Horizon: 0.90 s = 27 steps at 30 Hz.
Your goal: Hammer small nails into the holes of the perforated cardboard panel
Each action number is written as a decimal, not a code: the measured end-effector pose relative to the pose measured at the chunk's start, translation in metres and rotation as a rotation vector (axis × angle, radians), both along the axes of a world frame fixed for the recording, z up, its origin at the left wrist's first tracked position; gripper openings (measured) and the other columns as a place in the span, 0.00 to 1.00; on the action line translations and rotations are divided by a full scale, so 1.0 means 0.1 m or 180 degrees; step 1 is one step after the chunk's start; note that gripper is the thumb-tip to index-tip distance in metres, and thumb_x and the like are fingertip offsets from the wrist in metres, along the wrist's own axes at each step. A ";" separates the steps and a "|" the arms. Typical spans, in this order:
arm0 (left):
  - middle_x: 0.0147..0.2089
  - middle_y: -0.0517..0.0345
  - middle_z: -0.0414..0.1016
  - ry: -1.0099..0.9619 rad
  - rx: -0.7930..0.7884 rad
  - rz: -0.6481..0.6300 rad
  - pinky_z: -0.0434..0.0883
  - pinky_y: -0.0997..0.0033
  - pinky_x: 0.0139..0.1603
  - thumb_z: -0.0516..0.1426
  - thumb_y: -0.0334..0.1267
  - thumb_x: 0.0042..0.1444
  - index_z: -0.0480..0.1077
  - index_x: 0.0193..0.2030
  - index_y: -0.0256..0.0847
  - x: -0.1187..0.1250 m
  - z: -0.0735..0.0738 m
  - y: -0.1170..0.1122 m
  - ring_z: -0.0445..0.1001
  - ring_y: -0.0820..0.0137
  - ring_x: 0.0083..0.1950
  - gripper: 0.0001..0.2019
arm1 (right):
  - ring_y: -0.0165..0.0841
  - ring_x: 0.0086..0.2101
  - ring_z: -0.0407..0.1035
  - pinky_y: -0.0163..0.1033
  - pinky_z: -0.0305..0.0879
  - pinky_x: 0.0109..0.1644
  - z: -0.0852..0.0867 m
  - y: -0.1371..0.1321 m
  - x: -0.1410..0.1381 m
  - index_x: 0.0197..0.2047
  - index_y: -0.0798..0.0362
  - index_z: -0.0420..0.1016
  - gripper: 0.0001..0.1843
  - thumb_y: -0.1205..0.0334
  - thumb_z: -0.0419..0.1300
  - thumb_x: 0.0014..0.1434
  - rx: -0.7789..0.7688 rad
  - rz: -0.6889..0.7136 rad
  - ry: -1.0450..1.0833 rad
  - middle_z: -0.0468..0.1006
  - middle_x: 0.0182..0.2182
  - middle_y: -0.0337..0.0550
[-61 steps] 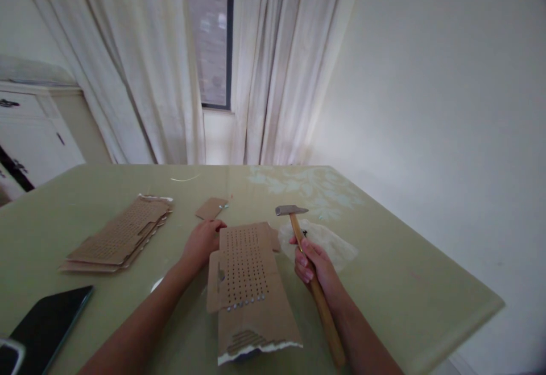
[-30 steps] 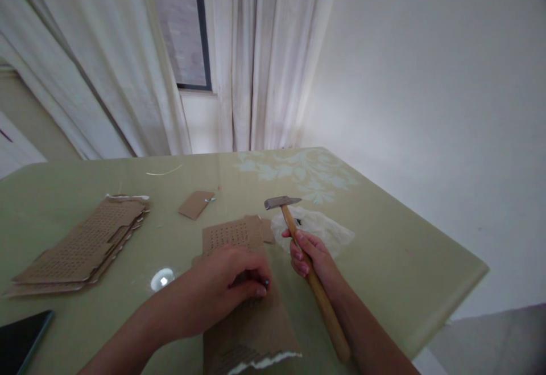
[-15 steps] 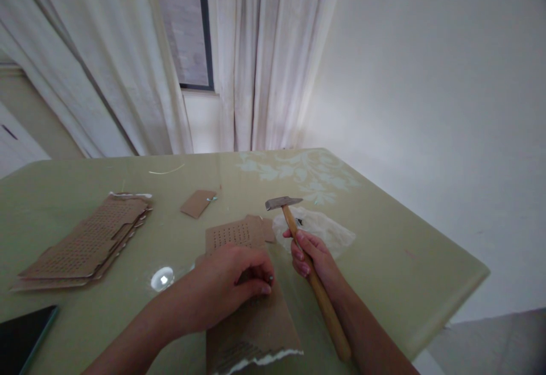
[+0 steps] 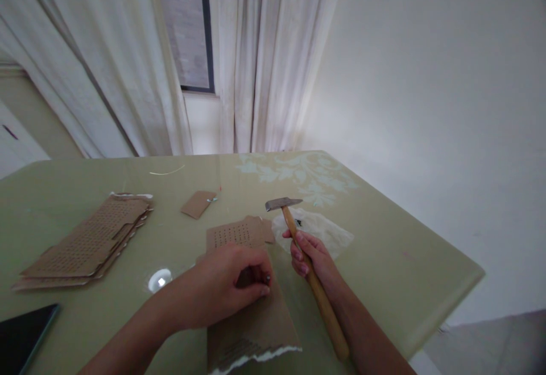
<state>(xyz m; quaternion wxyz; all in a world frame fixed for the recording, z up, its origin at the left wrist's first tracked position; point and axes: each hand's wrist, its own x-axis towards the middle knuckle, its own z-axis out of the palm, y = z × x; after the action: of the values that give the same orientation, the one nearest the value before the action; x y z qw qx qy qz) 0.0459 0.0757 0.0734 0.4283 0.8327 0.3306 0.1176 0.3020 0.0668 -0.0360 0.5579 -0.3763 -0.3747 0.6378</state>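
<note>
The step in hand seems to be placing a small nail-like piece [image 4: 267, 279] at the punched cardboard sheet [image 4: 260, 326]: the left hand [image 4: 232, 275] pinches the piece between thumb and forefinger over the sheet's right side; whether its tip touches is hidden. The right hand [image 4: 312, 258] is wrapped around the hammer [image 4: 317, 288], head raised off the counter [image 4: 384, 267]. The next move appears to call for settling the piece upright and keeping fingertips clear of the hammer's face.

The sheet lies at the counter's near middle, long axis running near to far, torn edge nearest. To its right, the hammer slants from near right to far left, blunt face pointing left, tapered end right.
</note>
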 end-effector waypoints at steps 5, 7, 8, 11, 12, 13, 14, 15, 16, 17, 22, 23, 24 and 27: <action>0.36 0.63 0.82 -0.0073 -0.0056 -0.0008 0.69 0.74 0.36 0.63 0.39 0.64 0.82 0.41 0.44 -0.02 -0.01 0.01 0.77 0.70 0.35 0.05 | 0.19 0.14 0.49 0.28 0.49 0.17 0.05 -0.03 -0.02 0.46 0.55 0.83 0.26 0.39 0.74 0.61 0.0024 -0.0020 -0.0042 0.65 0.20 0.27; 0.36 0.62 0.83 -0.0093 -0.0049 -0.0038 0.69 0.74 0.37 0.63 0.39 0.64 0.82 0.42 0.44 -0.03 -0.01 0.02 0.78 0.70 0.36 0.05 | 0.19 0.14 0.50 0.28 0.48 0.17 0.09 -0.05 -0.02 0.45 0.55 0.82 0.26 0.39 0.74 0.61 0.0051 -0.0028 -0.0063 0.66 0.21 0.27; 0.37 0.62 0.83 -0.0102 -0.0038 -0.0047 0.69 0.73 0.37 0.63 0.39 0.64 0.82 0.42 0.44 -0.04 -0.01 0.02 0.78 0.70 0.36 0.05 | 0.19 0.14 0.50 0.28 0.48 0.17 0.11 -0.06 -0.02 0.44 0.55 0.82 0.25 0.39 0.74 0.61 0.0069 -0.0032 -0.0073 0.66 0.21 0.27; 0.37 0.61 0.83 -0.0111 -0.0052 -0.0065 0.70 0.73 0.38 0.62 0.38 0.64 0.81 0.42 0.44 -0.03 -0.01 0.04 0.78 0.69 0.37 0.06 | 0.19 0.14 0.51 0.28 0.48 0.16 0.17 -0.08 -0.01 0.44 0.55 0.82 0.25 0.40 0.74 0.61 0.0139 -0.0047 -0.0110 0.66 0.21 0.28; 0.37 0.61 0.83 -0.0120 -0.0067 -0.0074 0.70 0.73 0.38 0.62 0.38 0.64 0.81 0.43 0.43 -0.03 -0.01 0.04 0.77 0.69 0.36 0.06 | 0.19 0.14 0.52 0.28 0.48 0.17 0.19 -0.09 -0.01 0.44 0.55 0.82 0.24 0.41 0.74 0.62 0.0170 -0.0059 -0.0119 0.66 0.21 0.28; 0.37 0.61 0.83 -0.0129 -0.0071 -0.0080 0.70 0.73 0.37 0.62 0.38 0.64 0.81 0.43 0.43 -0.03 -0.02 0.04 0.77 0.69 0.36 0.06 | 0.19 0.14 0.52 0.28 0.48 0.17 0.20 -0.10 -0.01 0.44 0.55 0.82 0.24 0.41 0.74 0.62 0.0203 -0.0072 -0.0126 0.66 0.20 0.28; 0.37 0.61 0.82 -0.0135 -0.0073 -0.0085 0.70 0.73 0.37 0.62 0.38 0.64 0.81 0.43 0.43 -0.02 -0.02 0.04 0.77 0.69 0.36 0.06 | 0.19 0.13 0.52 0.28 0.48 0.16 0.23 -0.11 -0.02 0.44 0.55 0.82 0.25 0.40 0.74 0.61 0.0241 -0.0087 -0.0129 0.66 0.20 0.28; 0.37 0.60 0.82 -0.0144 -0.0070 -0.0085 0.70 0.73 0.37 0.61 0.39 0.64 0.81 0.43 0.42 -0.02 -0.02 0.04 0.77 0.69 0.36 0.06 | 0.19 0.13 0.51 0.28 0.47 0.16 0.25 -0.13 -0.02 0.44 0.55 0.81 0.25 0.40 0.74 0.61 0.0279 -0.0105 -0.0129 0.65 0.20 0.27; 0.37 0.60 0.82 -0.0157 -0.0060 -0.0084 0.70 0.73 0.37 0.61 0.39 0.64 0.81 0.43 0.42 -0.02 -0.03 0.03 0.77 0.69 0.36 0.07 | 0.19 0.13 0.50 0.28 0.47 0.16 0.28 -0.15 -0.02 0.44 0.54 0.81 0.26 0.39 0.75 0.60 0.0321 -0.0126 -0.0128 0.65 0.20 0.27; 0.37 0.60 0.82 -0.0169 -0.0049 -0.0080 0.70 0.72 0.37 0.61 0.39 0.64 0.81 0.43 0.42 -0.02 -0.04 0.03 0.77 0.69 0.36 0.07 | 0.19 0.13 0.49 0.28 0.47 0.16 0.32 -0.18 -0.01 0.45 0.54 0.81 0.26 0.38 0.74 0.60 0.0357 -0.0149 -0.0129 0.64 0.20 0.26; 0.37 0.59 0.82 -0.0222 -0.0085 -0.0074 0.70 0.73 0.36 0.62 0.38 0.63 0.81 0.43 0.41 -0.03 -0.06 0.03 0.77 0.69 0.36 0.07 | 0.21 0.16 0.54 0.29 0.52 0.21 0.64 -0.44 0.13 0.46 0.52 0.78 0.20 0.43 0.69 0.69 0.0414 -0.0134 -0.0276 0.65 0.23 0.29; 0.36 0.59 0.82 -0.0229 -0.0086 -0.0075 0.70 0.73 0.36 0.61 0.38 0.63 0.81 0.43 0.41 -0.03 -0.06 0.03 0.77 0.69 0.36 0.07 | 0.22 0.18 0.57 0.30 0.54 0.22 0.74 -0.51 0.17 0.46 0.52 0.78 0.19 0.44 0.69 0.69 0.0396 -0.0077 -0.0400 0.67 0.24 0.30; 0.36 0.60 0.82 -0.0236 -0.0079 -0.0075 0.70 0.73 0.35 0.61 0.38 0.63 0.81 0.43 0.41 -0.04 -0.06 0.03 0.77 0.69 0.35 0.07 | 0.23 0.19 0.58 0.30 0.55 0.24 0.83 -0.58 0.22 0.47 0.52 0.77 0.18 0.44 0.68 0.70 0.0382 -0.0026 -0.0635 0.67 0.25 0.30; 0.36 0.60 0.82 -0.0259 -0.0057 -0.0057 0.70 0.73 0.36 0.62 0.38 0.63 0.81 0.43 0.41 -0.04 -0.06 0.02 0.77 0.69 0.36 0.07 | 0.24 0.22 0.55 0.30 0.50 0.25 1.09 -0.82 0.34 0.46 0.51 0.76 0.18 0.44 0.63 0.74 0.0420 -0.0095 -0.1564 0.65 0.26 0.30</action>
<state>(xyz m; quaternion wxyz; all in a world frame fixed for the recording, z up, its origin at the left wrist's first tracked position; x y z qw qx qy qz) 0.0418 0.0778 0.0670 0.4498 0.8263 0.3065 0.1447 0.3363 -0.0149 0.0731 0.4828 -0.4883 -0.5342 0.4931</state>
